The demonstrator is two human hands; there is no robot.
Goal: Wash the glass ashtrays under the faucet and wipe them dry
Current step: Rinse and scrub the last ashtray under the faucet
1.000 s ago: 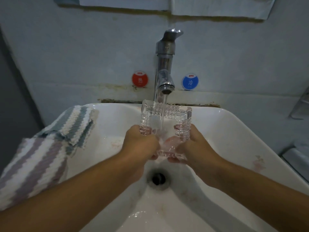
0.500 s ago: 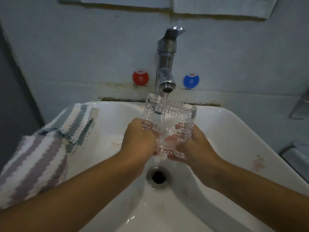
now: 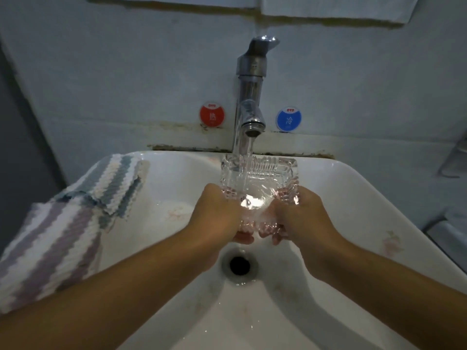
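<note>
Here you hold the glass ashtray (image 3: 259, 184) between both hands over the sink (image 3: 353, 188), directly under the faucet (image 3: 249, 107). Your left hand (image 3: 214, 215) grips its left side and your right hand (image 3: 300, 213) grips its right side, the fingers of both curled under the near edge. The ashtray is square, so it has no long axis; its hollow faces up and a little toward you, with the far edge higher than the near one. The water stream falls into the left part of the hollow, and water is pooling there. Both hands are equally near. The sink holds only a thin film of water around the open drain (image 3: 239, 265). For wiping, the striped towel (image 3: 75, 218) lies on the left rim, closer to your left hand.
</note>
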